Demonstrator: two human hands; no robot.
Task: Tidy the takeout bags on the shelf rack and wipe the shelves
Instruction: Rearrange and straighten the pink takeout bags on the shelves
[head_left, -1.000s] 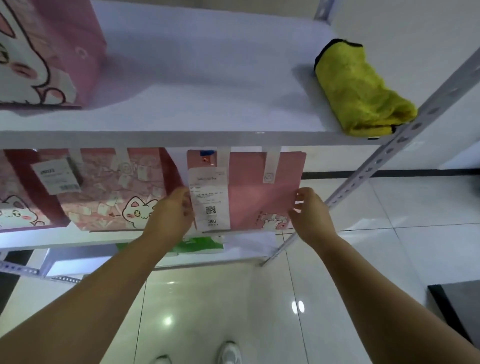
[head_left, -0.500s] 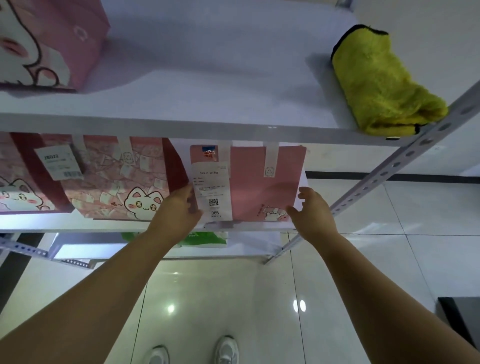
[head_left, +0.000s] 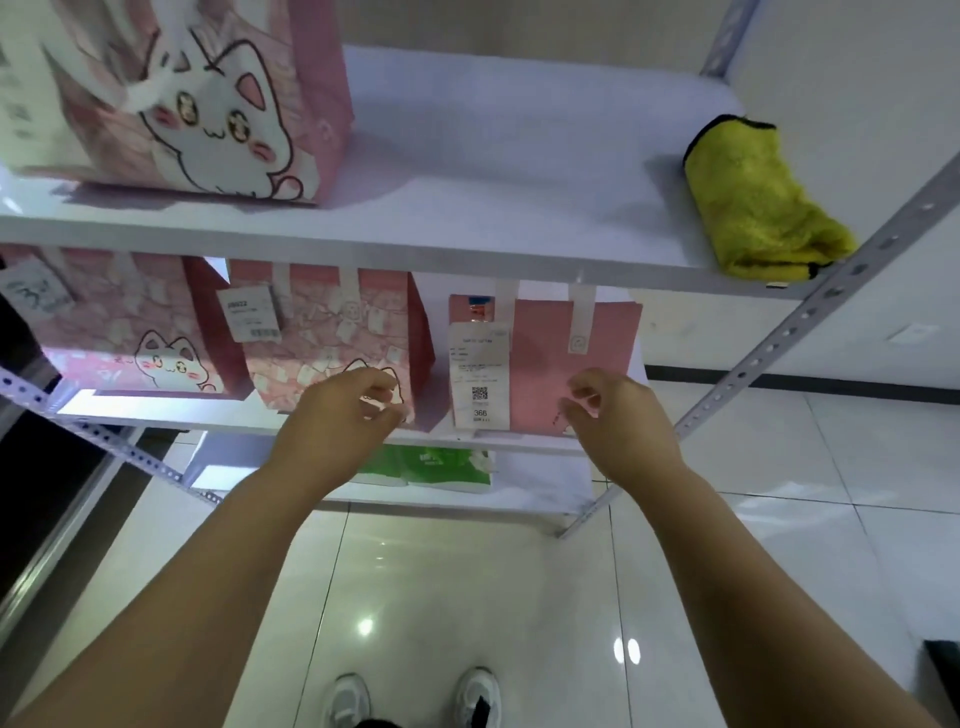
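Note:
A plain pink takeout bag (head_left: 597, 358) with a white receipt stands at the right of the middle shelf (head_left: 218, 418). Two patterned pink cat bags (head_left: 332, 332) (head_left: 119, 332) stand to its left. A large pink cat bag (head_left: 208, 93) sits on the upper shelf (head_left: 493, 171), and a yellow cloth (head_left: 753, 202) lies at that shelf's right end. My left hand (head_left: 343, 421) and my right hand (head_left: 618, 421) hover in front of the middle shelf with fingers loosely curled, holding nothing, just off the plain bag.
A green package (head_left: 431, 462) lies on the lower shelf. The rack's perforated metal posts (head_left: 810, 312) slant at the right and left. Glossy white floor tiles and my shoes (head_left: 415, 696) are below. A dark object sits at the floor's far right edge.
Both hands have let go of the plain pink bag's sides and drawn back slightly. The view has tilted so more of the upper shelf's cat bag shows.

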